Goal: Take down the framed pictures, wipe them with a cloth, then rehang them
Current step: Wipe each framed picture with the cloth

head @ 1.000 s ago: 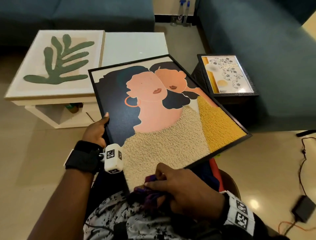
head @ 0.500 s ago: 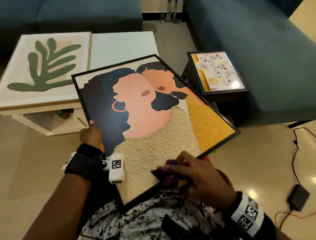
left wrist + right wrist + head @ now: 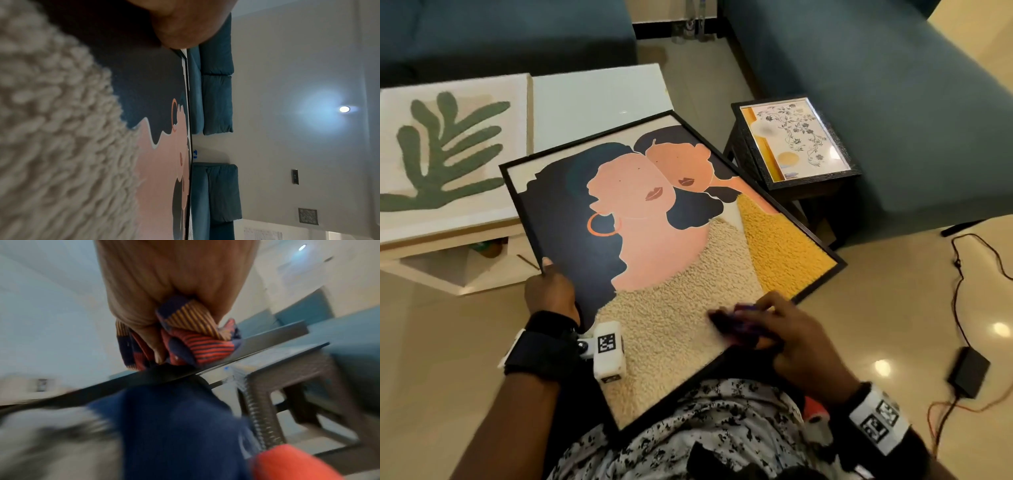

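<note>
A large black-framed picture of two faces lies tilted on my lap, its near corner at my stomach. My left hand grips its left edge, thumb on the glass; the same picture fills the left wrist view edge-on. My right hand holds a bunched striped cloth and presses it on the beige lower part near the bottom edge. The right wrist view shows the red, blue and orange cloth gripped in my fingers against the frame.
A leaf picture lies on the white coffee table at left. A small floral picture rests on a dark stool at right. Teal sofas surround them. A cable and black adapter lie on the floor at right.
My right hand with the cloth has moved from the picture's near corner up and to the right along the lower part. The left hand keeps its grip on the left edge.
</note>
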